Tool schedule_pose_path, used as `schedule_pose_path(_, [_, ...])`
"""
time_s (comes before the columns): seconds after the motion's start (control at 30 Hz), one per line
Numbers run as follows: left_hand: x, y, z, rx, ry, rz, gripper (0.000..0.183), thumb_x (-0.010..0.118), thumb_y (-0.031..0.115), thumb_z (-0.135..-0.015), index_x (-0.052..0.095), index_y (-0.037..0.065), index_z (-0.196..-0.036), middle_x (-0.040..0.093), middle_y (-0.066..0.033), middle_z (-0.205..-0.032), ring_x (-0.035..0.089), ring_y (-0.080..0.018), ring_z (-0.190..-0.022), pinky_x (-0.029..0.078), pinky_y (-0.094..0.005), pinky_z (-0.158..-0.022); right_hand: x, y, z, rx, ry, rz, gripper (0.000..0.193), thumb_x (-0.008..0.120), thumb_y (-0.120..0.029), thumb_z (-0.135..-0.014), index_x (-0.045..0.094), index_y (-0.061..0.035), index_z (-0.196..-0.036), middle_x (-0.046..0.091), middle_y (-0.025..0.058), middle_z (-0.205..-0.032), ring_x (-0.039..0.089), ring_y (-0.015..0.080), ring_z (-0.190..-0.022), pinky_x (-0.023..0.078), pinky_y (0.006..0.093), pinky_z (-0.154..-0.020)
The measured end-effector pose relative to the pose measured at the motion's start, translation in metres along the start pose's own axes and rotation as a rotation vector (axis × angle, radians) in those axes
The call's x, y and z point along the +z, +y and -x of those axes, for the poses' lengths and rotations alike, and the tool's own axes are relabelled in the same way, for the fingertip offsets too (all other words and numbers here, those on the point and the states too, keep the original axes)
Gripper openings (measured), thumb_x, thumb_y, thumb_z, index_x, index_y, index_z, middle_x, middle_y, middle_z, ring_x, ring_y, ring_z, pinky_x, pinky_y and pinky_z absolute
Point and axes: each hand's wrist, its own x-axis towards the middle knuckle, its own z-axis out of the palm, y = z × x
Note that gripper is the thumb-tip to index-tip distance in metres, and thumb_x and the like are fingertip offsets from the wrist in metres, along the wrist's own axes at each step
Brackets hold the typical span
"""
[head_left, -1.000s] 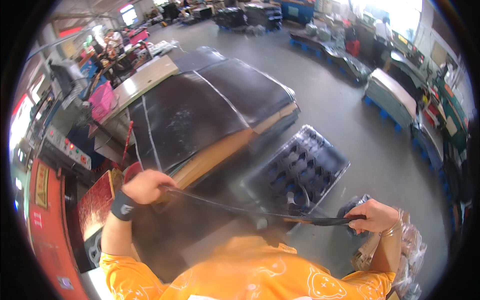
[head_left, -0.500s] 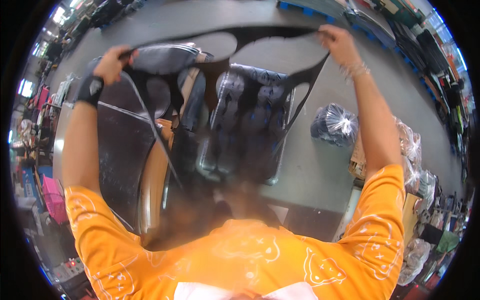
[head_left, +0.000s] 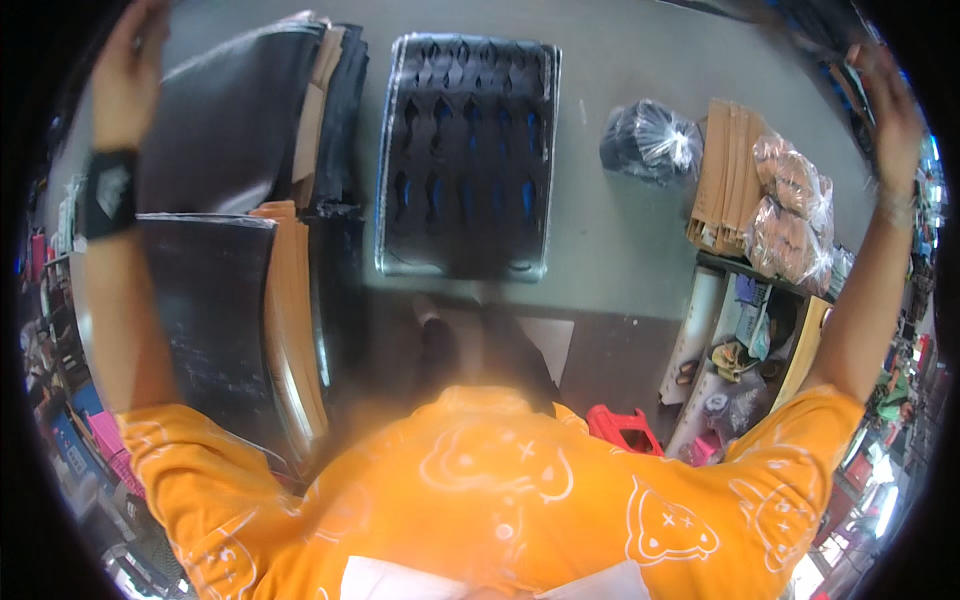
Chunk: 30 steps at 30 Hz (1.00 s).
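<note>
A black sheet with rows of cut-out holes lies on top of a rectangular stack at the far middle, blue showing through several holes. My left hand, with a black band on its wrist, is raised at the upper left near some dark stacked sheets. It holds nothing, and its fingers are stretched out, their tips at the edge of view. My right hand is raised at the upper right, empty, with its fingers extended and slightly blurred. Both hands are well apart from the cut-out sheet.
More dark sheets and brown boards stand at the left. On the right are a plastic-wrapped dark bundle, cardboard pieces, clear bags and a shelf unit. A red stool is close to my body.
Both hands have let go of the black cut-out sheet and moved outward and apart. The sheet, held stretched in the air before, now lies on the stack. My view has also shifted.
</note>
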Motion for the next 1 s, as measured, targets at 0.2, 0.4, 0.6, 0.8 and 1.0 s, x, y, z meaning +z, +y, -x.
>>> schedule_pose_path(0.2, [0.199,-0.048,0.279,0.06,-0.166,0.101,0.047,0.048,-0.02,-0.061,0.062,0.005,-0.098,0.058,-0.0131,-0.113,0.051,-0.0357,-0.115,0.041,-0.0436,-0.099,0.195,0.019,0.298,0.094,-0.49,-0.09,0.033,0.057,0.009,-0.064,0.063,-0.0063,-0.093,0.062,0.0114,-0.096,0.058,0.0317,-0.101,0.044,0.0404,-0.091])
schedule_pose_path(0.4, [0.375,-0.094,0.563,-0.33,-1.192,0.017,0.06,0.069,-0.007,-0.063,0.057,0.017,-0.117,0.043,-0.0163,-0.135,0.037,-0.0378,-0.13,0.034,-0.0427,-0.108,0.425,0.037,0.62,0.202,-1.104,-0.14,0.051,0.065,-0.005,-0.07,0.055,-0.006,-0.12,0.055,0.017,-0.122,0.046,0.0343,-0.122,0.036,0.045,-0.102])
schedule_pose_path(0.6, [0.495,-0.126,0.698,-0.816,-0.554,0.016,0.058,0.072,0.023,-0.08,0.047,0.009,-0.13,0.049,-0.0176,-0.124,0.048,-0.0339,-0.114,0.037,-0.0406,-0.1,0.55,0.072,0.755,1.139,-0.629,0.002,0.061,0.071,-0.02,-0.078,0.046,0.0036,-0.127,0.051,0.0237,-0.124,0.05,0.036,-0.116,0.04,0.041,-0.099])
schedule_pose_path(0.8, [0.508,-0.131,0.69,-0.966,-0.553,-0.336,0.068,0.078,0.033,-0.072,0.047,0.011,-0.128,0.051,-0.0166,-0.118,0.05,-0.0324,-0.11,0.041,-0.041,-0.095,0.568,0.063,0.743,1.143,-0.805,0.181,0.057,0.072,-0.02,-0.075,0.047,-0.0006,-0.123,0.057,0.0227,-0.116,0.054,0.038,-0.11,0.043,0.0415,-0.095])
schedule_pose_path(1.0, [0.493,-0.145,0.685,-1.018,-0.675,-0.19,0.063,0.076,0.028,-0.073,0.047,0.012,-0.126,0.051,-0.0155,-0.115,0.054,-0.0305,-0.106,0.044,-0.0404,-0.092,0.559,0.059,0.751,1.048,-0.881,0.258,0.061,0.069,-0.02,-0.076,0.043,0.0017,-0.127,0.052,0.0241,-0.122,0.051,0.0385,-0.114,0.041,0.0428,-0.098])
